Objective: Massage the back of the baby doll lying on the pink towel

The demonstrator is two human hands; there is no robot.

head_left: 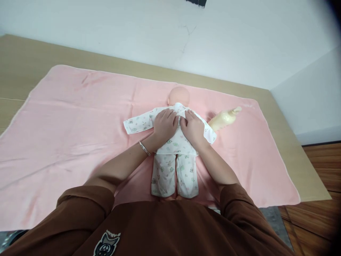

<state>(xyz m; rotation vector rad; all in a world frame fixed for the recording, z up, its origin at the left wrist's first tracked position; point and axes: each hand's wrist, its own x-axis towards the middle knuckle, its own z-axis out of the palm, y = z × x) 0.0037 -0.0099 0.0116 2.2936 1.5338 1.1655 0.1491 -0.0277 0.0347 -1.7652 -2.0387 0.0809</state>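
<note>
Your left hand (165, 123) and right hand (192, 126) lie side by side, grip unclamped, across the doll (174, 145), likely spreading pressure evenly.

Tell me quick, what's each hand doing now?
Left hand: open, palm down on the baby doll's printed shirt.
Right hand: open, palm down on the printed shirt too.

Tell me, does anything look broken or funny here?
On the white wall beyond the doll, thin dark lines branch like cracks, odd because the wall around looks smooth. The pink blanket is creased, too.
</note>
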